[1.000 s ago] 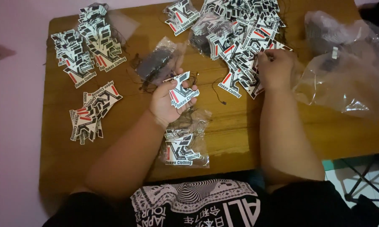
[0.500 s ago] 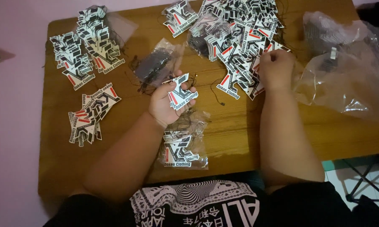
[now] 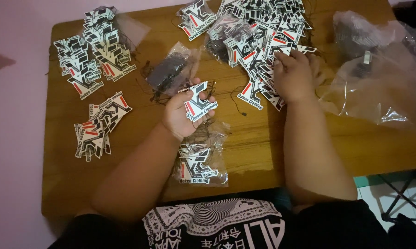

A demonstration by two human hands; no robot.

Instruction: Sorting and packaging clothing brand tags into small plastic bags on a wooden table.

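Left hand (image 3: 182, 113): palm up near the tabletop's centre, fingers curled round a small stack of tags (image 3: 199, 103), thumb on top; forearm runs back toward 7 o'clock.
Right hand (image 3: 293, 74): palm down at 1 o'clock, fingers spread and pressed into the big pile (image 3: 258, 32) of loose tags; whether it has pinched one I cannot tell; forearm comes straight up from 5 o'clock.
Tags: die-cut cardboard, white, black and red, with thin black strings.
Done, as it looks: two fanned rows (image 3: 95, 50) at 10 o'clock, a smaller bunch (image 3: 99, 124) at 9 o'clock, and one filled clear bag (image 3: 201, 159) just below the left hand at 6 o'clock.
Left, as it looks: the big pile is much the largest heap, so I judge most of the sorting is unfinished.
Nearby: a bag of dark strings (image 3: 168, 71) at 11 o'clock of the left hand; crumpled clear plastic bags (image 3: 378, 78) at 3 o'clock.
Tabletop (image 3: 346, 143): brown wood, bare along the near edge.
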